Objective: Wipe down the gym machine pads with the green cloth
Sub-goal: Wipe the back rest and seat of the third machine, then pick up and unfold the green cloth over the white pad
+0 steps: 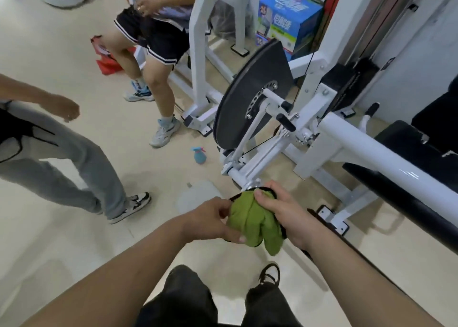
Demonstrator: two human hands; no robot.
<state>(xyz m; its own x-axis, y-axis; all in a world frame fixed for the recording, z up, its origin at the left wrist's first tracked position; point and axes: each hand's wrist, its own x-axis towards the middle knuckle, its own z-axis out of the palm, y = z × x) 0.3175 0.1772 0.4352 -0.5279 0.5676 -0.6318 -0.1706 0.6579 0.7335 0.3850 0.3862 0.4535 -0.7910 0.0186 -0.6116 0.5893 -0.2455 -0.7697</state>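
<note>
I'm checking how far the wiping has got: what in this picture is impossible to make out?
- Head view: the roller pad is nearly all covered by the green cloth, left hand and right hand; only black edges show.
- Head view: the bench pad runs off the right edge.
- Head view: the spray bottle is too small and blurred for detail.

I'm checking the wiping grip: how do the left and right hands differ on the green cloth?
The left hand pinches the green cloth's left edge; the right hand curls over its right side. The left hand's thumb lies low, the right hand's on top. Both hold the cloth.
</note>
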